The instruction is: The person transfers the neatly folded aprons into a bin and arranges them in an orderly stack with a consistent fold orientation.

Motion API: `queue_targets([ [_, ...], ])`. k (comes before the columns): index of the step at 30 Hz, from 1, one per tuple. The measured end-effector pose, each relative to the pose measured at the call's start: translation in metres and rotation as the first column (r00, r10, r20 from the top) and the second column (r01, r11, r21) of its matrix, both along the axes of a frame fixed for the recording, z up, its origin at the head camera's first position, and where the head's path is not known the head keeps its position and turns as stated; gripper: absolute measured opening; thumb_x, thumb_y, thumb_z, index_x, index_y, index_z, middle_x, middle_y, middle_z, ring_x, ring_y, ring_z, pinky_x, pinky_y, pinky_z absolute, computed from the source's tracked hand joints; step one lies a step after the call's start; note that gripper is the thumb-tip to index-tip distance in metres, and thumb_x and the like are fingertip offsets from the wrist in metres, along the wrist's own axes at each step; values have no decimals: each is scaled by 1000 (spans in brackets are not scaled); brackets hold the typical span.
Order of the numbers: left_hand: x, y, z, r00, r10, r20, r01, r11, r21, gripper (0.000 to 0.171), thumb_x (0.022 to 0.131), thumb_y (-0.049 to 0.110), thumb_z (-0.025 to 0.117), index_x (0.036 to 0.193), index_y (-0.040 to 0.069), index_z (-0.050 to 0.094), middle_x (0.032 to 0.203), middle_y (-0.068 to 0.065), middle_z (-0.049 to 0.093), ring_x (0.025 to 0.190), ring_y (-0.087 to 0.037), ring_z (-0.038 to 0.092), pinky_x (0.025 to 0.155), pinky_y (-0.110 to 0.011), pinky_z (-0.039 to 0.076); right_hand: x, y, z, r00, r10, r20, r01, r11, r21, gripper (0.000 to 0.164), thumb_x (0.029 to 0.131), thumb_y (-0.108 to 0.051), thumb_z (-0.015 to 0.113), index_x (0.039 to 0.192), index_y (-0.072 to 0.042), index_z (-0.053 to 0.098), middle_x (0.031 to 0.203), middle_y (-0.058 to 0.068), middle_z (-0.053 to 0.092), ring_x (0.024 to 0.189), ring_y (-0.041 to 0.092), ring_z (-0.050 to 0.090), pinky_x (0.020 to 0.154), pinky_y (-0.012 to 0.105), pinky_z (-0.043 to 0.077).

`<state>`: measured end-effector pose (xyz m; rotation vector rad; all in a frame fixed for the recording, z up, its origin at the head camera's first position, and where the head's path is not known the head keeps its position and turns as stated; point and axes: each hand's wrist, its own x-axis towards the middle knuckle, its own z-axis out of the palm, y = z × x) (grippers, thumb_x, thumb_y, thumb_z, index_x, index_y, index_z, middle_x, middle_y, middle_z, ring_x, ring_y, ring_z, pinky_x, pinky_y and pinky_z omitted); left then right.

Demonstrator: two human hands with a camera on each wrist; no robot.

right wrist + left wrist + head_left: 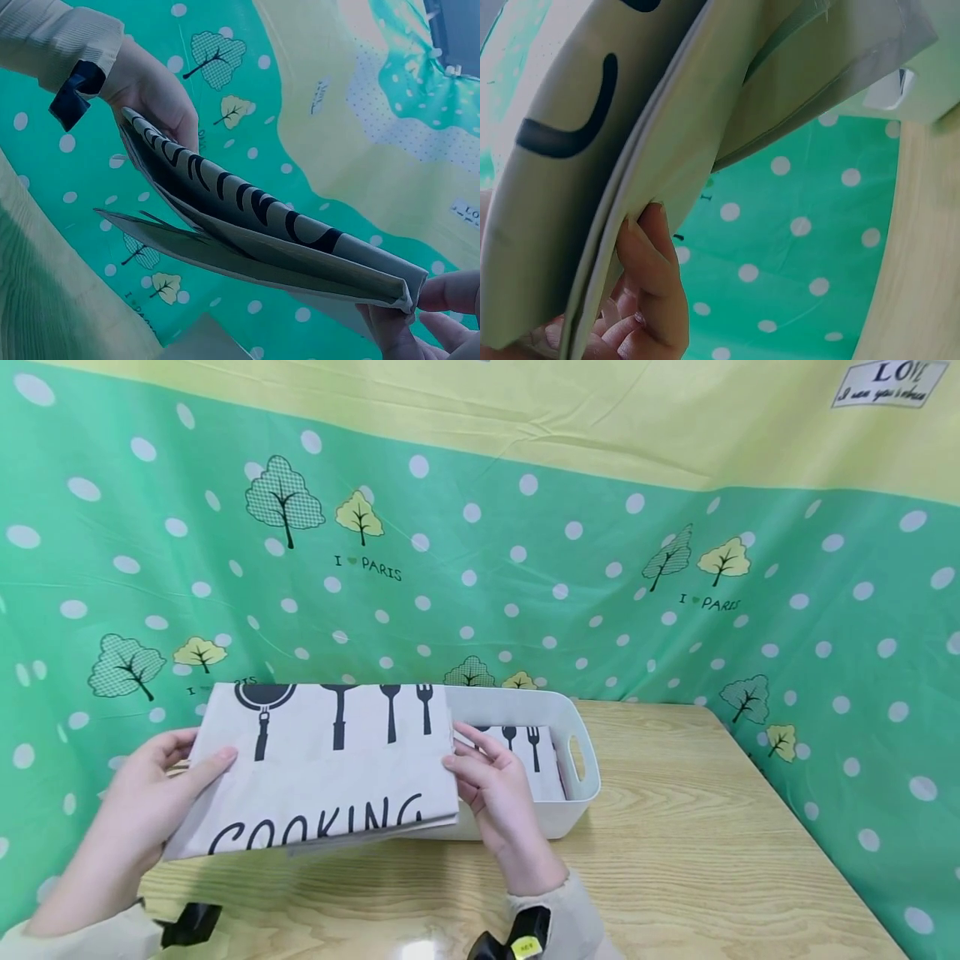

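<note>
A folded white cloth point(322, 785), printed with black kitchen utensils and the word COOKING, is held up above the table by both hands. At its left edge my left hand point(153, 797) pinches it, thumb on top and fingers underneath. My right hand point(491, 777) pinches the right edge. From below, the left wrist view shows fingers point(649, 262) against the underside of the cloth point(652, 142). Several layers and a looser flap hang apart in the right wrist view, along the cloth's near edge point(300, 247).
Behind the cloth stands a white plastic basket point(588, 752) with handle holes. In it lies another folded cloth point(543, 764) with similar utensil prints. The wooden table point(675, 843) reaches to a green dotted curtain point(517, 577) at the back and sides.
</note>
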<state>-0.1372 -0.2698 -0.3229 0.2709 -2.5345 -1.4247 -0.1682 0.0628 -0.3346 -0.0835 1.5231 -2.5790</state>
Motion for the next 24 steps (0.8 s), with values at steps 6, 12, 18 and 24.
queue_targets([
  [6,-6,9,2,1000,-21,-4,21,999,35,73,98,32,61,145,-15,30,98,15,51,70,4,59,58,-27,58,-5,6,1,999,-48,0,48,999,-14,49,86,9,61,135,3,55,104,3,73,78,6,70,70,17,58],
  [12,-12,18,7,999,-46,-4,46,997,67,71,98,32,61,145,-13,32,99,15,51,71,4,60,59,-27,59,-9,11,1,996,-88,4,88,996,-25,45,87,9,62,131,3,58,102,3,70,78,6,69,70,18,58],
  [18,-15,25,11,998,-67,17,65,995,75,68,99,32,60,145,-12,33,100,10,52,69,2,60,58,-26,59,-11,15,1,993,-114,19,115,993,-25,45,87,9,61,132,2,58,104,3,67,75,4,67,68,17,57],
  [24,-21,32,14,997,-79,14,78,994,71,64,100,31,59,144,-10,37,102,4,52,68,1,60,59,-26,59,-15,20,2,989,-146,18,147,989,-28,46,87,12,58,133,2,57,101,0,69,76,5,69,69,19,58],
])
